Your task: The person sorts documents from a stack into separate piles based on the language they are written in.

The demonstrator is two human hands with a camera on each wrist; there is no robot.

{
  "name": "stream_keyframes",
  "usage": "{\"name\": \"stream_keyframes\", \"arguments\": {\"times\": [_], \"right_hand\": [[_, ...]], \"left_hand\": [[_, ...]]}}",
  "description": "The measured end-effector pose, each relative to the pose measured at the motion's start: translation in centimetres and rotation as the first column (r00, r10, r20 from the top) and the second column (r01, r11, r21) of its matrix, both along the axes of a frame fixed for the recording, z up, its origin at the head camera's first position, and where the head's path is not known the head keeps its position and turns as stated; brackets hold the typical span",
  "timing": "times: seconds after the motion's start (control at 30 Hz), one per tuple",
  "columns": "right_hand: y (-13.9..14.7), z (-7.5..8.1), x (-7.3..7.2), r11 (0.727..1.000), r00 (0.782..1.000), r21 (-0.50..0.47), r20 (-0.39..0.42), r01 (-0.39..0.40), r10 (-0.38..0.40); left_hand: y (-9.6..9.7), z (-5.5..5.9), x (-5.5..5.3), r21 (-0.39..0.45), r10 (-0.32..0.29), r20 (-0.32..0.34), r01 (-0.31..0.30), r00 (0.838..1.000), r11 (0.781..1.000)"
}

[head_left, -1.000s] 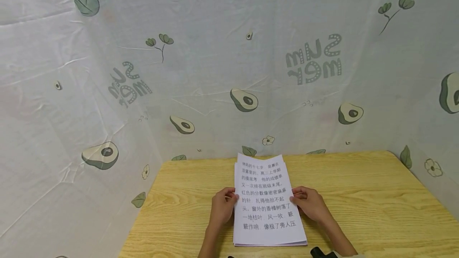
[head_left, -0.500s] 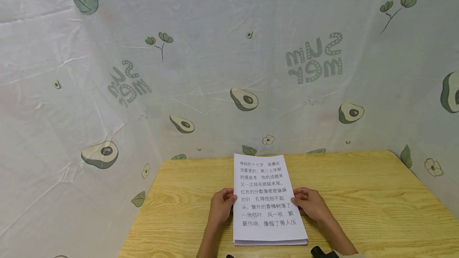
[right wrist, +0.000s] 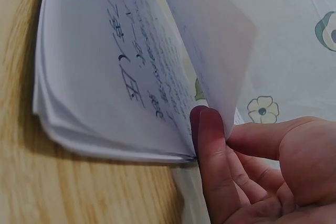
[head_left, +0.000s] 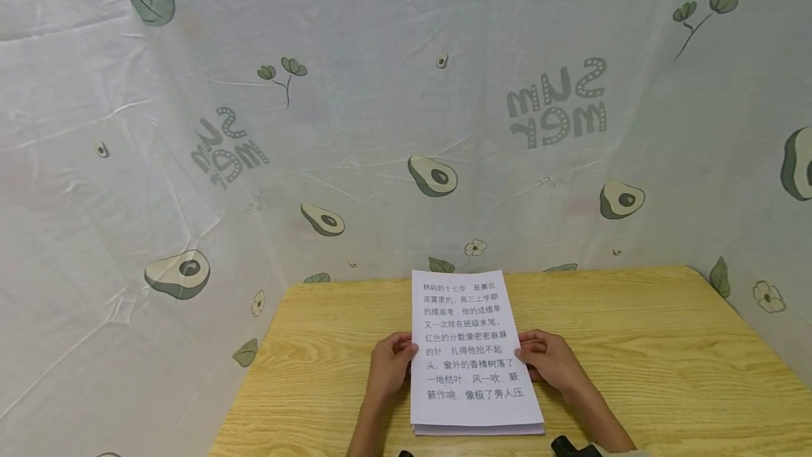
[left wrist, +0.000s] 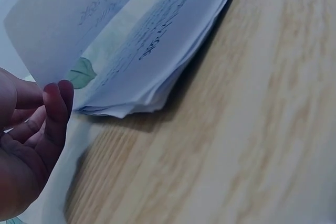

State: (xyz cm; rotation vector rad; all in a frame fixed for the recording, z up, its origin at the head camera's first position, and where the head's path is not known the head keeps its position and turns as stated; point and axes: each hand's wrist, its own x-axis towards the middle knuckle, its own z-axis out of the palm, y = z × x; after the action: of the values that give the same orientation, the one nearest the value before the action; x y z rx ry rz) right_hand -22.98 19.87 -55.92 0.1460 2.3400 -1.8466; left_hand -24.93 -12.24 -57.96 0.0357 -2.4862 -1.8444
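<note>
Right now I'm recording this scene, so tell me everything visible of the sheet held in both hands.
The sheet is white, thin and rectangular, apparently paper, with nine lines of dark Chinese characters facing up. The left hand pinches its left edge and the right hand its right edge. It is held above a stack of printed sheets on the wood-grain table; both wrist views show a gap between.

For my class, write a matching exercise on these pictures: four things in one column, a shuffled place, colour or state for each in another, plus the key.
1. Left hand
2. Tabletop
3. Backdrop
4. Raised sheet

A. Greyish white, printed with avocados
B. Held above the paper stack
C. Yellowish, wood-grained
D. Pinching paper at its left edge

Pairs: 1-D, 2-C, 3-A, 4-B
</note>
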Motion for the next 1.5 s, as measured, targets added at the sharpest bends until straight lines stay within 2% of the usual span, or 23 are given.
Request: {"name": "stream_keyframes", "arguments": {"times": [0.27, 0.47, 0.73, 1.17, 1.3, 1.5], "right_hand": [[-0.7, 0.6, 0.2, 1.000, 1.000, -0.018, 0.005, -0.018, 0.018], [-2.0, 1.0, -0.3, 0.999, 1.000, -0.037, -0.007, -0.025, 0.025], [-4.5, 0.6, -0.9, 0.997, 0.998, -0.062, -0.031, -0.049, 0.047], [-9.1, 0.1, -0.8, 0.985, 0.997, -0.161, -0.044, -0.068, 0.062], [-10.7, -0.1, -0.8, 0.979, 0.997, -0.192, -0.047, -0.074, 0.066], [-12.8, -0.2, -0.8, 0.981, 0.998, -0.187, -0.040, -0.049, 0.042]], "left_hand": [[-1.3, 0.4, 0.3, 0.007, 0.006, 0.013, -0.006, 1.000, 1.000], [-2.6, 0.9, 0.2, 0.010, 0.024, 0.003, -0.024, 1.000, 1.000], [-5.3, 1.1, 0.1, -0.020, 0.029, -0.021, -0.029, 0.999, 0.999], [-10.0, 0.9, 0.3, -0.060, 0.065, 0.020, -0.063, 0.998, 0.996], [-11.5, 0.9, 0.1, -0.098, 0.103, 0.031, -0.099, 0.994, 0.990], [-13.4, 1.0, 0.0, -0.122, 0.122, 0.052, -0.115, 0.991, 0.986]]}}
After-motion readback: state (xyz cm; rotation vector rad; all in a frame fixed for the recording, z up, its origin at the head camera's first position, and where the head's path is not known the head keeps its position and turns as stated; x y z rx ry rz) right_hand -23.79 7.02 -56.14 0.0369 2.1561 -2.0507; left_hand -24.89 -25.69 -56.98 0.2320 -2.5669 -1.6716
